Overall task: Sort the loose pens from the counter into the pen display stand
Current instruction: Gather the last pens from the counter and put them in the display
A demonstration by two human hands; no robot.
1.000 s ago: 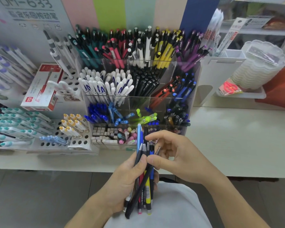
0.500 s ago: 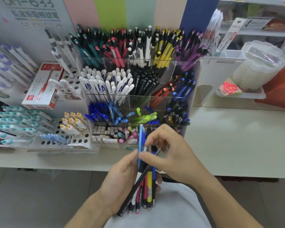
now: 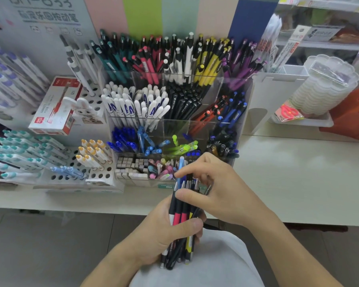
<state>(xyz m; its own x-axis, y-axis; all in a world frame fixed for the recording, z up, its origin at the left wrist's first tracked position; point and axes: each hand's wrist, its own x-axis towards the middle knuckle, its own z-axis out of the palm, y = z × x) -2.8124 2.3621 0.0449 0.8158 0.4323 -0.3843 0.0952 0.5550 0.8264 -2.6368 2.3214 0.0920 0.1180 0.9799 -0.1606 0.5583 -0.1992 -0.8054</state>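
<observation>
**Bundle of pens held before the display stand**

A bundle of pens stands nearly upright in the left hand, whose fingers and thumb wrap its middle. The right hand pinches the bundle's upper ends between thumb and forefinger. Just behind them, on the counter, stands the clear pen display stand, its compartments filled by colour.

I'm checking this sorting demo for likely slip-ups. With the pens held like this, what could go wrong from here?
1. The left hand grips the whole bundle around its middle; as the right hand picks at the tops, neighbouring pens may slide out and drop.
2. The bundle mixes colours, and the stand has colour-sorted compartments, so a pen could go in the wrong one.
3. The compartments look packed; pushing one in may snag.
</observation>
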